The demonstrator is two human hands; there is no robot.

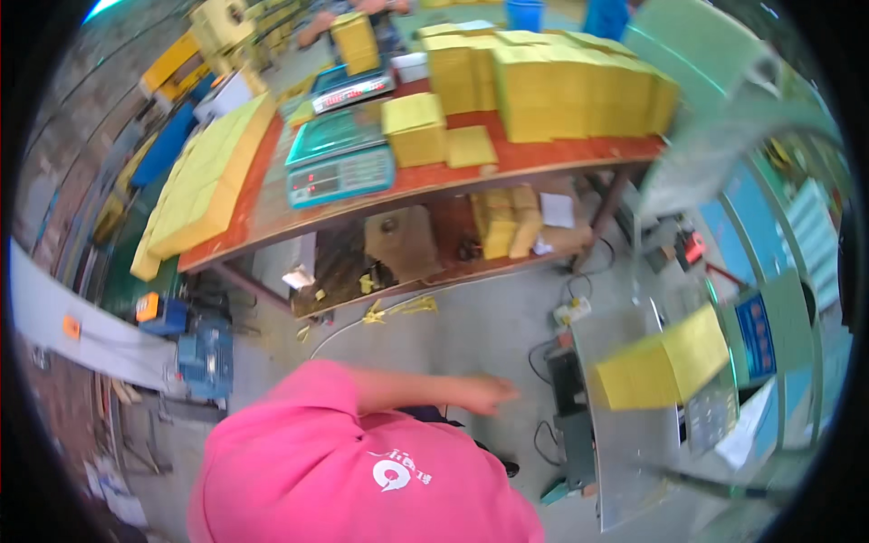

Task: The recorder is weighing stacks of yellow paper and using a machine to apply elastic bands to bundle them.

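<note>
My left hand (489,395) reaches across the front of my pink shirt toward the right, over the floor. Motion blur smears its fingers, and I can make out nothing held in it. My right hand is outside the view. To the right, apart from my left hand, a block of yellow sheets (665,362) rests at a grey metal machine table (625,452). The block looks bent or split into two faces, and it is blurred too.
Ahead stands a red-topped table (525,159) with yellow stacks (579,90) and a teal scale (340,172). Across it, another person's hand (315,29) is near a second scale (353,90). A blue motor (205,357) sits at left; a green machine frame (783,317) rises at right. Cables cross the floor.
</note>
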